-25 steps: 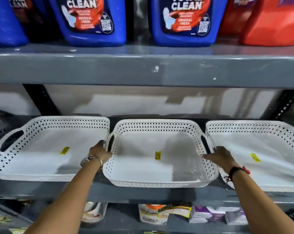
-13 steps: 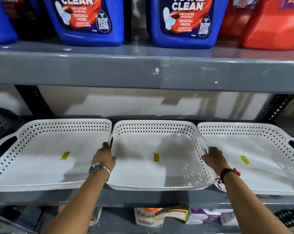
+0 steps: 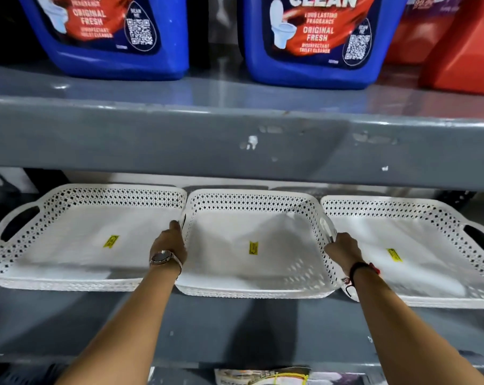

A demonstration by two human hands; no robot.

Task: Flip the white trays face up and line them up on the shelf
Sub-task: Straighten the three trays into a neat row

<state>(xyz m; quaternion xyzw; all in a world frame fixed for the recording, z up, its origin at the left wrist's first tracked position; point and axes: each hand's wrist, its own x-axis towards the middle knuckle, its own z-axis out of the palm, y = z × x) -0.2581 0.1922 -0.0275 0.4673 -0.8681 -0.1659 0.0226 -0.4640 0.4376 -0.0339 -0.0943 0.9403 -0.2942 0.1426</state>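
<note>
left hand (image 3: 171,243) fingers hooked on middle tray (image 3: 252,245) 9 o'clock handle | right hand (image 3: 343,250) fingers curled on 3 o'clock handle | tray pushed deeper onto shelf (image 3: 235,326) since earlier, nearly level with neighbours | alignment almost done

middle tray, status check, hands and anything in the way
Left hand and right hand grip the middle tray by its side handles. All three trays face up on the shelf. Left tray and right tray crowd its sides.
</note>
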